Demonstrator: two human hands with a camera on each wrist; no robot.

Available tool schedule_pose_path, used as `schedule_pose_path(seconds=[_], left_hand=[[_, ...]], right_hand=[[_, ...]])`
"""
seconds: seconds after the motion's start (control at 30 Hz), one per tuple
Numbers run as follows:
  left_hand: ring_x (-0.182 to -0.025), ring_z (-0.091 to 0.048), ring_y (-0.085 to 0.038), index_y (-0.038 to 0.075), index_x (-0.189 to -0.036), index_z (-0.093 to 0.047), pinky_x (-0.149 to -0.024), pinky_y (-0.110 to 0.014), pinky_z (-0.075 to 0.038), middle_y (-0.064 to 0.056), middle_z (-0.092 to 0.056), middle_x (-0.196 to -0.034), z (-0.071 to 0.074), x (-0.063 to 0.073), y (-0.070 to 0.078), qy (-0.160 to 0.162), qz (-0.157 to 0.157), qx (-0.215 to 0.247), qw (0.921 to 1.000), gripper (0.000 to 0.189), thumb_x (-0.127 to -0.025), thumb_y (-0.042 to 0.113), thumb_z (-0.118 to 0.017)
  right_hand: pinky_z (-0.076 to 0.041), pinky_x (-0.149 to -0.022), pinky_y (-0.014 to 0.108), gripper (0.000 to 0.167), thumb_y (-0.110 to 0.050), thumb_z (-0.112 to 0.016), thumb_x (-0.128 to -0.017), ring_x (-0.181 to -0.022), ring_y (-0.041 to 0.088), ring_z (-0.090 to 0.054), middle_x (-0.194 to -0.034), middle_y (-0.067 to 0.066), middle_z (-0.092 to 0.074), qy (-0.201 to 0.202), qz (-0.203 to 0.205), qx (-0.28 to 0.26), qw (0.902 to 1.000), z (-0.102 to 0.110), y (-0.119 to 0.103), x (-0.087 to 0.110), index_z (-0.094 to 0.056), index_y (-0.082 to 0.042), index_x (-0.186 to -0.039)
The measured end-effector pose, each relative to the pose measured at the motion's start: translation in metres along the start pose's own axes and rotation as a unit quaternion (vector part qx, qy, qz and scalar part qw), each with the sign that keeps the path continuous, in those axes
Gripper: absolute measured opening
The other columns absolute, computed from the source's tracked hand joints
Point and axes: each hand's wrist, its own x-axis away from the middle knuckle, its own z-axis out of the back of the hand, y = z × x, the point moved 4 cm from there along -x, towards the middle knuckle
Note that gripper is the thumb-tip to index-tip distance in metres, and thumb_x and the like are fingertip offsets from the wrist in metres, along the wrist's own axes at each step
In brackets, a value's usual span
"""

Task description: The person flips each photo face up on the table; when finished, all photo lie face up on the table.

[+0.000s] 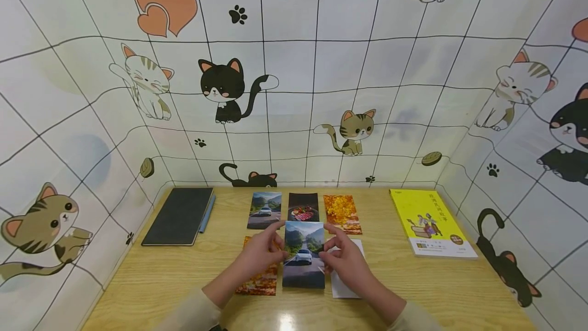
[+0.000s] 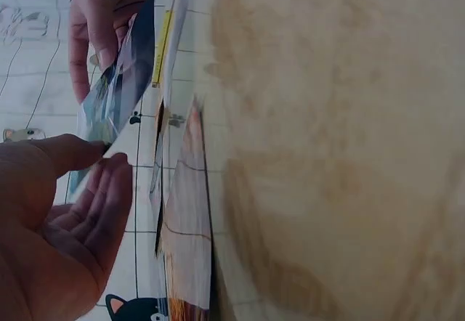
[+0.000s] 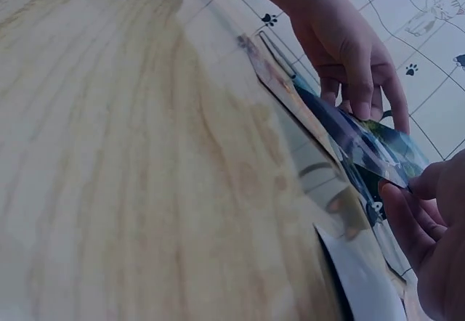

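Both hands hold a photo card [image 1: 303, 259] of a white car on a mountain road, raised above the table in the head view. My left hand [image 1: 259, 249] pinches its left edge between thumb and fingers; my right hand [image 1: 346, 259] pinches the right edge. Behind it lie a matching car card [image 1: 264, 210], a food card [image 1: 303, 207] and an orange autumn-leaf card [image 1: 342, 213] in a row. Another autumn-leaf card [image 1: 258, 284] lies partly under my left hand, and a white card [image 1: 342, 288] is partly covered by my right hand. In the left wrist view, the held card [image 2: 123, 81] appears tilted.
A black notebook [image 1: 178, 216] lies at the table's left, with a blue item [image 1: 207, 213] along its right side. On the right is a yellow book [image 1: 432, 221]. Cat-printed fabric walls [image 1: 294, 75] enclose the wooden table [image 1: 156, 285] at the back and sides.
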Motion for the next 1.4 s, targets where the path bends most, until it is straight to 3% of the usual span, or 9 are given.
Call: schedule_pose_path(seconds=[0.3, 0.53, 0.8, 1.13, 1.4], left_hand=[[-0.066, -0.064, -0.010, 0.001, -0.167, -0.042, -0.061, -0.030, -0.055, 0.008, -0.065, -0.091, -0.009, 0.006, 0.007, 0.009, 0.028, -0.103, 0.9942, 0.082, -0.098, 0.012, -0.085], [-0.065, -0.059, -0.006, -0.003, -0.161, -0.049, -0.065, -0.032, -0.053, 0.013, -0.064, -0.084, -0.012, 0.006, 0.010, 0.009, 0.030, -0.158, 0.9869, 0.079, -0.095, 0.016, -0.088], [-0.063, -0.060, -0.009, -0.003, -0.159, -0.052, -0.065, -0.033, -0.054, 0.011, -0.065, -0.082, -0.015, 0.001, 0.005, 0.004, 0.056, -0.156, 0.9862, 0.077, -0.094, 0.016, -0.089], [-0.062, -0.058, -0.011, -0.004, -0.155, -0.057, -0.058, -0.031, -0.049, 0.009, -0.062, -0.075, -0.018, -0.003, 0.005, -0.002, 0.077, -0.189, 0.9790, 0.075, -0.091, 0.017, -0.092], [-0.059, -0.060, -0.014, -0.001, -0.158, -0.055, -0.055, -0.034, -0.048, 0.007, -0.062, -0.074, -0.020, -0.007, 0.004, -0.005, 0.095, -0.190, 0.9773, 0.076, -0.092, 0.015, -0.089]], right_hand=[[-0.060, -0.055, 0.038, 0.069, 0.000, -0.078, -0.101, -0.062, 0.023, -0.068, -0.103, 0.013, -0.065, -0.001, 0.004, 0.037, 0.9993, -0.008, 0.008, 0.006, -0.049, -0.010, -0.163], [-0.058, -0.051, 0.036, 0.067, 0.000, -0.079, -0.099, -0.061, 0.022, -0.067, -0.099, 0.009, -0.063, -0.004, -0.007, 0.064, 0.9979, -0.008, 0.005, 0.007, -0.051, -0.004, -0.160], [-0.054, -0.046, 0.034, 0.065, -0.002, -0.082, -0.096, -0.057, 0.018, -0.064, -0.092, 0.004, -0.064, 0.003, -0.017, 0.125, 0.9920, -0.009, 0.005, 0.004, -0.055, 0.002, -0.156], [-0.054, -0.043, 0.040, 0.068, -0.001, -0.079, -0.098, -0.058, 0.022, -0.068, -0.088, 0.004, -0.065, -0.030, -0.026, 0.157, 0.9869, -0.013, 0.000, 0.003, -0.050, 0.005, -0.159], [-0.054, -0.044, 0.037, 0.067, -0.001, -0.080, -0.098, -0.054, 0.020, -0.067, -0.083, 0.002, -0.064, -0.041, -0.029, 0.195, 0.9795, -0.015, -0.002, -0.003, -0.051, 0.006, -0.157]])
